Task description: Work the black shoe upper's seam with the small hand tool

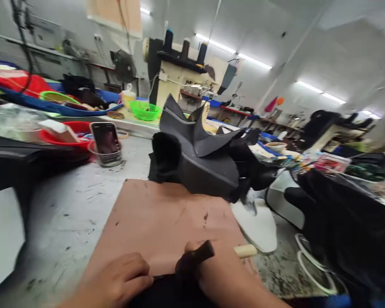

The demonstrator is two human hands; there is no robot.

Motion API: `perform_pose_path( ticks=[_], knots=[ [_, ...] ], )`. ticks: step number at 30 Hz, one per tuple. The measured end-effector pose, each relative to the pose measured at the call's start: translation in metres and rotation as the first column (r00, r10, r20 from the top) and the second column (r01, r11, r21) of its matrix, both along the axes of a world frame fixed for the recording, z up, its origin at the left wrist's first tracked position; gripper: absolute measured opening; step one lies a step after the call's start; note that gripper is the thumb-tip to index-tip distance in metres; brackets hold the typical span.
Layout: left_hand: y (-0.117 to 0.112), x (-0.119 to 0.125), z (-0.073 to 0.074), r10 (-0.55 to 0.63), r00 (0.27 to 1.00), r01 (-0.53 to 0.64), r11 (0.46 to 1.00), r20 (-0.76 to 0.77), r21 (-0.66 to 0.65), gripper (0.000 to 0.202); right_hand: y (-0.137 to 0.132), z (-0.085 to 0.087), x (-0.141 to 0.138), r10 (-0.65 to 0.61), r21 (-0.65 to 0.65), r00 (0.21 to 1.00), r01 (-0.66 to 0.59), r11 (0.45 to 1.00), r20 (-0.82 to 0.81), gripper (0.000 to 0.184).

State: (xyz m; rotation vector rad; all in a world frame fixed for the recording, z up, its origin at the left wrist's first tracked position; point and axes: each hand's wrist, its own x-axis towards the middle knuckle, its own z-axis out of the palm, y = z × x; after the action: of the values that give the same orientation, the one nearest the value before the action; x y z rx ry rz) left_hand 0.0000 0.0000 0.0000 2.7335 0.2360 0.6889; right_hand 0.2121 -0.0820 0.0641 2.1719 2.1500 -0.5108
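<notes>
My left hand point(118, 276) rests at the near edge of a brown work board point(160, 218), its fingers pressing down on a piece of black material point(167, 291) at the bottom of the view. My right hand point(218, 273) grips a hammer with a dark head point(195, 259) and a pale wooden handle point(245, 250), the head lying over the black material. A pile of black shaped shoe-upper pieces point(199, 158) stands at the far end of the board.
A phone point(105, 137) leans in a cup beside a red basin point(69, 134). A green basket point(145, 109) and a sewing machine point(182, 75) stand behind. White insole shapes point(259, 222) and black fabric point(349, 226) lie at right.
</notes>
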Motion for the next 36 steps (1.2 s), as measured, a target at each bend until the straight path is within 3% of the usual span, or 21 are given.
perform_pose_path(
  ticks=[3, 6, 11, 16, 21, 24, 26, 30, 34, 36],
  knots=[
    [-0.007, -0.005, 0.004, -0.012, 0.996, 0.011, 1.0, -0.093, -0.017, 0.03, 0.005, 0.004, -0.005, 0.017, -0.079, 0.998, -0.022, 0.997, -0.064, 0.024],
    [-0.009, 0.0, 0.003, 0.006, 0.998, -0.007, 1.0, -0.069, -0.014, 0.028, 0.01, 0.012, -0.011, 0.092, -0.205, 0.995, -0.095, 0.974, -0.023, 0.022],
    [-0.006, 0.001, 0.0, -0.022, 0.994, 0.014, 0.997, -0.109, -0.074, 0.029, 0.015, 0.011, -0.017, 0.09, -0.155, 0.995, -0.094, 0.983, -0.033, 0.02],
    [0.001, -0.003, 0.007, -0.041, 0.988, -0.001, 0.96, -0.147, -0.278, 0.027, 0.015, 0.003, -0.021, 0.163, -0.221, 0.986, -0.163, 0.962, -0.016, 0.022],
    [0.0, -0.006, 0.005, -0.034, 0.994, 0.02, 0.991, -0.103, -0.133, 0.03, 0.014, 0.003, -0.02, 0.106, -0.118, 0.993, -0.112, 0.987, -0.058, 0.018],
    [-0.002, -0.007, 0.003, -0.049, 0.991, 0.039, 0.996, -0.125, -0.083, 0.03, 0.015, 0.001, -0.023, 0.131, -0.096, 0.985, -0.142, 0.985, -0.116, 0.017],
    [-0.003, -0.008, 0.004, -0.051, 0.988, 0.039, 0.996, -0.146, -0.082, 0.029, 0.017, 0.001, -0.025, 0.172, -0.138, 0.981, -0.184, 0.973, -0.094, 0.015],
    [-0.003, -0.013, 0.009, -0.031, 0.979, 0.008, 0.994, -0.203, -0.113, 0.028, 0.019, 0.0, -0.029, 0.142, -0.075, 0.986, -0.149, 0.986, -0.086, 0.015],
    [-0.004, -0.017, 0.013, 0.015, 0.981, -0.052, 0.981, -0.196, -0.186, 0.031, 0.021, 0.0, -0.032, 0.219, -0.161, 0.976, -0.215, 0.963, 0.008, 0.016],
    [-0.005, -0.018, 0.011, 0.037, 0.981, -0.071, 0.982, -0.19, -0.174, 0.031, 0.021, 0.001, -0.035, 0.196, -0.091, 0.98, -0.193, 0.977, 0.03, 0.016]
  ],
)
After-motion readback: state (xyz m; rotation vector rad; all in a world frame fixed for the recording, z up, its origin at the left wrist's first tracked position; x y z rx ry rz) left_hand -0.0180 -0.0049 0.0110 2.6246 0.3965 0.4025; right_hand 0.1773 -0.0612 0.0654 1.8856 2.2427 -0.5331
